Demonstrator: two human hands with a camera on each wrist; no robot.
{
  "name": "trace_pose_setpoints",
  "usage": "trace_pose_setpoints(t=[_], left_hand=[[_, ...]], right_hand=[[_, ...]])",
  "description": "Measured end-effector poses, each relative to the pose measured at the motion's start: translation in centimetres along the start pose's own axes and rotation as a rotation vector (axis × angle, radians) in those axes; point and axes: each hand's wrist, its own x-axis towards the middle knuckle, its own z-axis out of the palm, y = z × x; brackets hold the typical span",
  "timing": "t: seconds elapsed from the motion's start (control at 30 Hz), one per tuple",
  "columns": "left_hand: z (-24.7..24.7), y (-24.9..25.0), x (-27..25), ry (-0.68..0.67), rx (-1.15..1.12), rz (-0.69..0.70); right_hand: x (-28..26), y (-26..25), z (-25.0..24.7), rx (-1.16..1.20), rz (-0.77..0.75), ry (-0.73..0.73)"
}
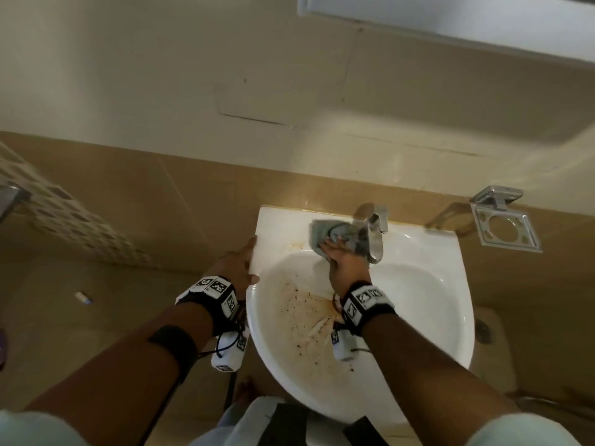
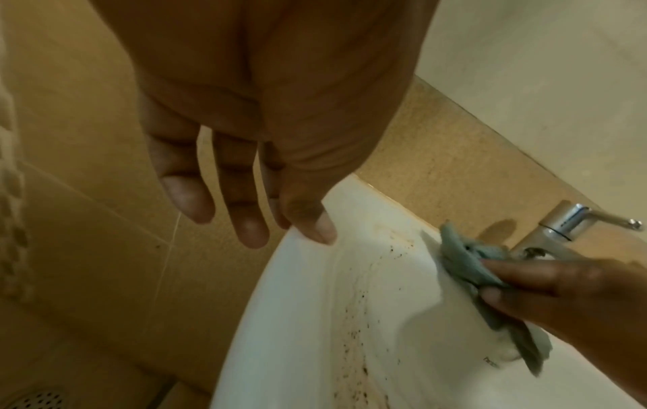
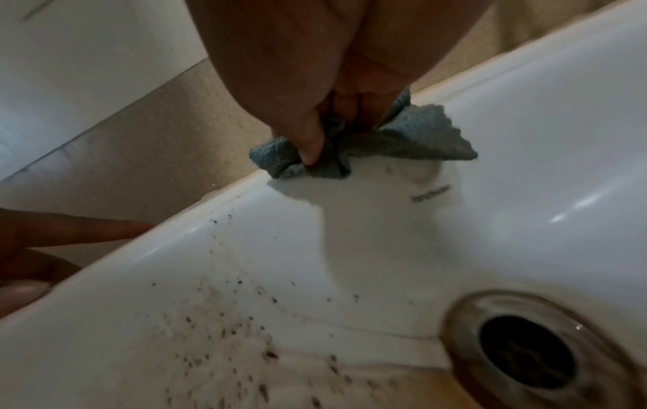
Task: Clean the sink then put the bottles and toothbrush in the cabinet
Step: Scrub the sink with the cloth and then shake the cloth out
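Note:
A white sink (image 1: 428, 304) hangs on the wall, its bowl speckled with dark spots and brown streaks on the left side (image 3: 224, 329). My right hand (image 1: 343, 262) grips a crumpled grey-blue cloth (image 1: 325, 233) (image 3: 413, 138) (image 2: 465, 260) against the sink's back ledge, just left of the chrome tap (image 1: 375, 236). My left hand (image 1: 240, 262) (image 2: 245, 199) rests with straight fingers on the sink's left rim, thumb on the edge. The drain (image 3: 528, 351) lies below the cloth. No bottles or toothbrush show.
A chrome wall holder (image 1: 504, 220) hangs to the right of the sink. A cabinet's white underside (image 1: 450, 17) juts out at top right. Tan tiled wall runs behind; a floor drain (image 2: 38, 398) lies below left.

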Motion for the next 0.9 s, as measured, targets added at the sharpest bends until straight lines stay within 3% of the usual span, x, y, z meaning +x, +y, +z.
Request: trace_pose_setpoints(t=[0.2, 0.33, 0.43, 0.5, 0.6, 0.63, 0.67, 0.73, 0.77, 0.83, 0.9], left_hand=[[0.2, -1.1, 0.5, 0.014, -0.016, 0.055], [-0.1, -0.9, 0.1, 0.03, 0.006, 0.066], [-0.2, -0.8, 0.1, -0.003, 0.072, 0.073], [-0.3, -0.6, 0.1, -0.012, 0.081, 0.076], [-0.2, -0.5, 0.2, -0.025, 0.056, 0.084], [-0.2, -0.6, 0.2, -0.025, 0.048, 0.082], [-0.1, -0.6, 0.3, -0.021, 0.046, 0.084], [-0.1, -0.8, 0.3, -0.008, 0.06, 0.091], [-0.1, -0.9, 0.3, 0.0, 0.065, 0.093], [0.0, -0.9, 0.1, 0.011, 0.05, 0.096], [-0.1, -0.8, 0.0, 0.02, 0.043, 0.096]], right_hand=[[4.7, -4.5, 0.6, -0.034, 0.117, -0.001], [1.7, -5.2, 2.4, -0.107, -0.222, -0.275], [2.3, -1.2, 1.2, -0.132, -0.309, -0.289], [2.8, -0.1, 0.1, -0.113, -0.184, -0.212], [3.4, -2.3, 1.2, 0.173, 0.096, 0.069], [4.1, -3.3, 2.3, 0.186, 0.16, 0.075], [4.6, -4.3, 3.2, 0.143, 0.17, -0.028], [4.9, -4.7, 3.8, -0.008, 0.068, -0.332], [4.9, -4.1, 3.5, -0.072, -0.044, -0.389], [4.1, -2.4, 1.5, -0.081, -0.25, -0.325], [3.4, -0.7, -0.6, 0.012, -0.212, -0.2]])
